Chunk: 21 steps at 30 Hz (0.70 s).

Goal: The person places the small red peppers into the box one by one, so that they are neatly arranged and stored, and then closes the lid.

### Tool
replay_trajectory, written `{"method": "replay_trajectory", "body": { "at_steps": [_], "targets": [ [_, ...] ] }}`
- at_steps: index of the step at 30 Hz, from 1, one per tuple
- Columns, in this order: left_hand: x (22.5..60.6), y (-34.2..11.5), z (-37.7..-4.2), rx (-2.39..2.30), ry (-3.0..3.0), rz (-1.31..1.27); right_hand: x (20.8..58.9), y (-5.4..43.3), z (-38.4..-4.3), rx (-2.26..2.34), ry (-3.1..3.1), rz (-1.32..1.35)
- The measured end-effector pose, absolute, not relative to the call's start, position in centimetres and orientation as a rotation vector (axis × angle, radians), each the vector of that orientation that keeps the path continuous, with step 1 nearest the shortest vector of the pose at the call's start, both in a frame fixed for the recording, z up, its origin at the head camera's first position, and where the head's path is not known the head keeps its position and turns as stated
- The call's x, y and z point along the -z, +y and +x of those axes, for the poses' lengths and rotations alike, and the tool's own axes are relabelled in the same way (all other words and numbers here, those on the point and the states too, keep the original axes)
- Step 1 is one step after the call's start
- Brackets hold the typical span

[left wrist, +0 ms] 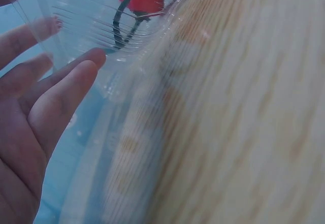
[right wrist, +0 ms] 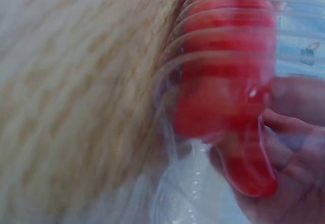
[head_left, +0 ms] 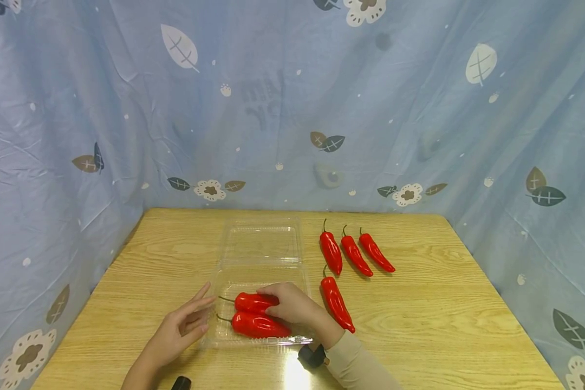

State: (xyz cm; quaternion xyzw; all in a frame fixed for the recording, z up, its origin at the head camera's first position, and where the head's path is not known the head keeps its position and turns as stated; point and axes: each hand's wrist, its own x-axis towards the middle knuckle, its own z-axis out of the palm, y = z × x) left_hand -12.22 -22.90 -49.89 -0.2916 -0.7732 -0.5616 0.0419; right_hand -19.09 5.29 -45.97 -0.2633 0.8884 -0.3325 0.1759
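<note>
A clear plastic clamshell box (head_left: pixel 299 279) lies on the table with its lid (head_left: pixel 260 241) folded back. Inside the base, two red chili peppers lie side by side, stems to the left. My right hand (head_left: pixel 292 306) grips the farther chili pepper (head_left: pixel 251 302) between thumb and fingers, covering its tip; in the right wrist view a red tip (right wrist: pixel 251 170) shows by the palm. The nearer chili pepper (head_left: pixel 258 325) rests along the front wall. At the box's left wall is my left hand (head_left: pixel 177 327), fingers spread and holding nothing; whether it touches the plastic I cannot tell.
Right of the box lies a single chili pepper (head_left: pixel 337 303), close to the right forearm. Behind it are three more: one chili pepper (head_left: pixel 331 252), a second chili pepper (head_left: pixel 356 255) and a third chili pepper (head_left: pixel 376 253). A patterned blue curtain (head_left: pixel 273 108) surrounds the wooden table (head_left: pixel 434 303).
</note>
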Motion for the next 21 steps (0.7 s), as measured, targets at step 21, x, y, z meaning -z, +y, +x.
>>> {"method": "replay_trajectory", "body": {
  "at_steps": [21],
  "targets": [
    [49.99,-22.98,-12.26,1.732,-2.373,-0.896,46.34,5.19,-19.33,0.934,2.525,-0.778]
  ]
}}
